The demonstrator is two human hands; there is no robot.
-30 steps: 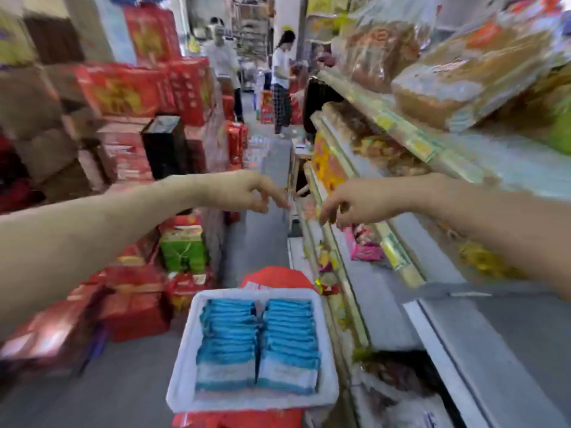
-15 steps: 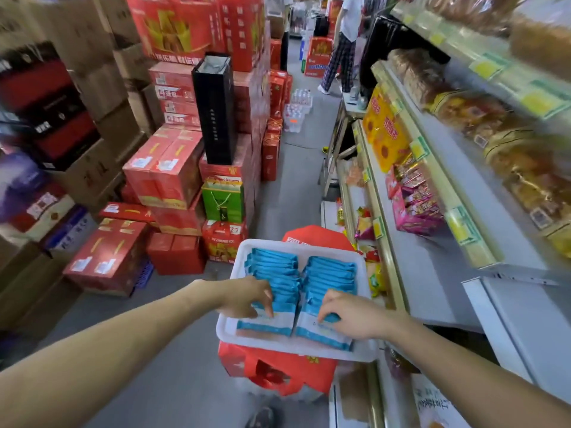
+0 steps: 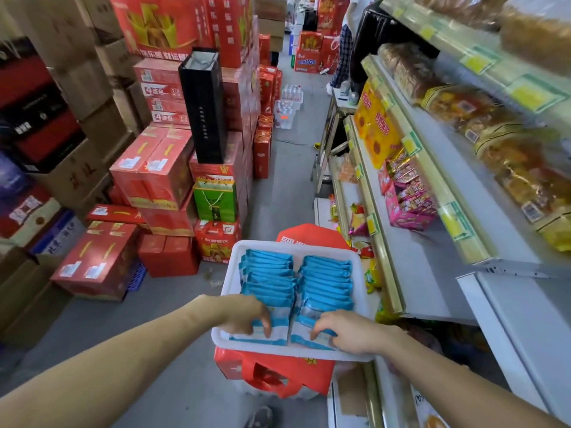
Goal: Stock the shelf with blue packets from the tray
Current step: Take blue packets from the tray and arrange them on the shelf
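Blue packets — left hand; right hand

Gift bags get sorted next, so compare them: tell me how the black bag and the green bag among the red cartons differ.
The black bag is tall and narrow; the green bag is shorter and squatter. The black bag stands higher on the red cartons; the green bag sits a tier lower. A cord handle hangs down the green bag's front; the black bag's front shows only small lettering. Both stand upright.
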